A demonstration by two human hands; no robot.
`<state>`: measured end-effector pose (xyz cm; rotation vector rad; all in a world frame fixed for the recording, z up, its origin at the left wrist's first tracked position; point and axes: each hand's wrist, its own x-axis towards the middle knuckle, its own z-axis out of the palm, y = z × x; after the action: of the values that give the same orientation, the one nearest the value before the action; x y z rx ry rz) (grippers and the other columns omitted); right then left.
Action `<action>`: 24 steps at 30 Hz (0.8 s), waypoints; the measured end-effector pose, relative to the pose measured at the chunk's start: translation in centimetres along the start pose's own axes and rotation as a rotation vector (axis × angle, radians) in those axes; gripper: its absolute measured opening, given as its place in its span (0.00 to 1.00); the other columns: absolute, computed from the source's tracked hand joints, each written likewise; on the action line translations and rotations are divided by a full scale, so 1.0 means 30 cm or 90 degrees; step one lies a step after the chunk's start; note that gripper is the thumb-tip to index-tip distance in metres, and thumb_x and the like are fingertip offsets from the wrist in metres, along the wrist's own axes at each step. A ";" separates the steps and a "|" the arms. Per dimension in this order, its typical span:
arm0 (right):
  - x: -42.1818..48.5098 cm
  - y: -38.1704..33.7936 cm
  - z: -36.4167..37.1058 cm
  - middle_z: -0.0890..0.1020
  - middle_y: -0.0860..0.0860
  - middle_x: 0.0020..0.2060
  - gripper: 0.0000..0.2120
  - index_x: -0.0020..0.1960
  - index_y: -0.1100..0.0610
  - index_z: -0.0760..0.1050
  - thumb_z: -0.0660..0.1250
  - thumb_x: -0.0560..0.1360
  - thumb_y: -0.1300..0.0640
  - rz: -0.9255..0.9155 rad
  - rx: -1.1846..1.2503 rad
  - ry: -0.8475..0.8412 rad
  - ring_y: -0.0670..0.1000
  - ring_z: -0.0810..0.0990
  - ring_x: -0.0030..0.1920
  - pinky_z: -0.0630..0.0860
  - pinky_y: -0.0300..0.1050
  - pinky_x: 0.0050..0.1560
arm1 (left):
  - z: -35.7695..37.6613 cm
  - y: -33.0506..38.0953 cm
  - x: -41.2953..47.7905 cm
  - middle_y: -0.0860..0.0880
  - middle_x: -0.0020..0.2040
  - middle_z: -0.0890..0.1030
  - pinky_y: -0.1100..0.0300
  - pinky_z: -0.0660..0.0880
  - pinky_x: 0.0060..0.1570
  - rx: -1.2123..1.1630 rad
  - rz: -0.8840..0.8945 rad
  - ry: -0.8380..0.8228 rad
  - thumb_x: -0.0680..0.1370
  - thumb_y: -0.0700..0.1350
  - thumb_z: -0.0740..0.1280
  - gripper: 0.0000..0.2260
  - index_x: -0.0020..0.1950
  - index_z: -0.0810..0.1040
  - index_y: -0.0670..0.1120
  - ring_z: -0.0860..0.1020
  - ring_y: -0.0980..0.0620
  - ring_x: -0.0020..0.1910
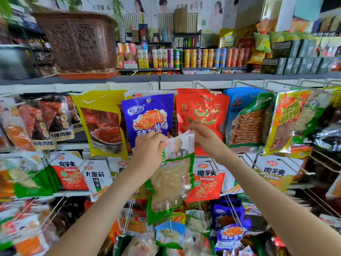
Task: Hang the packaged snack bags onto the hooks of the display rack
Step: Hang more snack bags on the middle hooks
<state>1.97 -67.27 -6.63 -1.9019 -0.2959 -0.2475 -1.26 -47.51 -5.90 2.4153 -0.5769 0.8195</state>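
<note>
Green-white snack bag [171,180] hangs from both hands [149,145] (top edge pinched).

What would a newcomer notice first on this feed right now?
Dead centre, the left hand and the right hand pinch the top corners of a green-edged clear snack bag, holding it up. Right behind it, in the top hanging row, are a purple bag and a red bag. At upper left, a big carved brown planter sits on the grey shelf.
</note>
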 end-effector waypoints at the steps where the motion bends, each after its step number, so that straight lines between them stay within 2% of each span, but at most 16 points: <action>1: 0.028 -0.030 0.030 0.78 0.52 0.54 0.14 0.63 0.56 0.70 0.59 0.79 0.63 -0.046 -0.031 0.032 0.52 0.78 0.52 0.76 0.47 0.52 | -0.011 -0.027 -0.003 0.46 0.40 0.78 0.56 0.61 0.45 0.021 0.014 -0.002 0.76 0.41 0.66 0.06 0.46 0.81 0.41 0.74 0.45 0.39; 3: 0.091 -0.104 0.087 0.73 0.47 0.58 0.22 0.70 0.55 0.62 0.59 0.78 0.65 -0.152 -0.085 0.049 0.45 0.75 0.48 0.74 0.37 0.47 | -0.039 -0.074 -0.010 0.48 0.36 0.78 0.56 0.60 0.41 0.072 0.035 -0.005 0.73 0.43 0.66 0.05 0.39 0.80 0.43 0.76 0.43 0.35; 5: 0.167 -0.175 0.136 0.68 0.48 0.65 0.31 0.75 0.53 0.52 0.59 0.77 0.67 -0.219 -0.151 0.035 0.47 0.74 0.44 0.71 0.30 0.43 | -0.066 -0.109 -0.014 0.49 0.36 0.78 0.56 0.59 0.40 0.109 0.034 -0.010 0.72 0.44 0.65 0.06 0.39 0.79 0.45 0.77 0.44 0.36; 7: 0.237 -0.227 0.178 0.60 0.51 0.73 0.36 0.76 0.51 0.44 0.59 0.76 0.69 -0.255 -0.207 0.001 0.51 0.74 0.42 0.71 0.35 0.42 | -0.090 -0.141 -0.016 0.49 0.37 0.77 0.56 0.60 0.40 0.127 0.027 -0.017 0.73 0.46 0.64 0.07 0.39 0.80 0.46 0.78 0.44 0.38; 8: 0.266 -0.244 0.197 0.58 0.53 0.74 0.37 0.76 0.51 0.42 0.59 0.76 0.69 -0.261 -0.236 -0.018 0.50 0.75 0.42 0.70 0.37 0.43 | -0.099 -0.153 -0.017 0.49 0.37 0.77 0.55 0.61 0.41 0.131 0.019 -0.025 0.73 0.46 0.63 0.07 0.40 0.80 0.46 0.78 0.44 0.39; 9: 0.291 -0.257 0.213 0.59 0.54 0.74 0.36 0.76 0.52 0.44 0.60 0.76 0.68 -0.258 -0.270 -0.027 0.48 0.75 0.45 0.68 0.38 0.46 | -0.107 -0.163 -0.019 0.49 0.38 0.78 0.55 0.61 0.41 0.135 0.011 -0.032 0.73 0.46 0.62 0.08 0.41 0.80 0.46 0.78 0.44 0.40; 11: 0.325 -0.273 0.235 0.67 0.58 0.67 0.29 0.73 0.57 0.55 0.61 0.76 0.66 -0.242 -0.334 0.011 0.54 0.75 0.54 0.65 0.38 0.49 | -0.118 -0.179 -0.022 0.47 0.40 0.79 0.54 0.62 0.43 0.138 0.007 -0.031 0.74 0.47 0.60 0.10 0.43 0.80 0.45 0.77 0.43 0.44; 13: 0.342 -0.281 0.244 0.72 0.60 0.59 0.19 0.66 0.61 0.64 0.62 0.76 0.66 -0.249 -0.347 0.088 0.57 0.74 0.53 0.62 0.39 0.45 | -0.126 -0.190 -0.026 0.47 0.42 0.78 0.54 0.61 0.44 0.139 0.006 -0.021 0.76 0.46 0.60 0.09 0.45 0.80 0.45 0.76 0.44 0.46; 15: 0.344 -0.297 0.246 0.73 0.61 0.55 0.13 0.59 0.65 0.69 0.62 0.75 0.66 -0.254 -0.370 0.120 0.58 0.73 0.52 0.62 0.41 0.43 | -0.126 -0.201 -0.030 0.47 0.44 0.78 0.55 0.59 0.45 0.129 0.005 -0.010 0.78 0.44 0.63 0.07 0.47 0.79 0.45 0.76 0.45 0.47; 19: 0.318 -0.327 0.241 0.71 0.55 0.42 0.09 0.51 0.67 0.77 0.61 0.77 0.64 -0.258 -0.485 0.090 0.59 0.72 0.54 0.66 0.47 0.51 | -0.116 -0.213 -0.031 0.48 0.45 0.78 0.56 0.58 0.45 0.118 0.013 -0.007 0.78 0.44 0.63 0.06 0.48 0.79 0.44 0.75 0.46 0.48; 20: 0.306 -0.333 0.243 0.71 0.56 0.42 0.09 0.51 0.67 0.77 0.61 0.77 0.64 -0.260 -0.485 0.101 0.59 0.73 0.54 0.68 0.48 0.51 | -0.112 -0.215 -0.030 0.49 0.45 0.77 0.56 0.59 0.45 0.113 0.015 -0.010 0.78 0.44 0.63 0.06 0.48 0.79 0.44 0.75 0.47 0.48; 22: 0.278 -0.347 0.248 0.73 0.61 0.49 0.08 0.50 0.67 0.77 0.62 0.77 0.63 -0.246 -0.466 0.145 0.60 0.73 0.52 0.71 0.51 0.49 | -0.101 -0.215 -0.030 0.50 0.44 0.77 0.57 0.59 0.46 0.107 0.028 -0.012 0.78 0.44 0.63 0.06 0.47 0.80 0.45 0.75 0.48 0.47; 24: 0.253 -0.364 0.252 0.74 0.61 0.53 0.08 0.51 0.66 0.77 0.62 0.76 0.62 -0.225 -0.452 0.173 0.59 0.74 0.52 0.72 0.51 0.48 | -0.088 -0.211 -0.031 0.50 0.44 0.78 0.55 0.60 0.46 0.106 0.040 -0.019 0.78 0.44 0.63 0.07 0.46 0.80 0.46 0.76 0.47 0.47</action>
<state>5.83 -55.90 2.87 -2.4627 -0.3917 -0.9397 0.33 -40.85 -6.83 2.5746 -0.6211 0.8910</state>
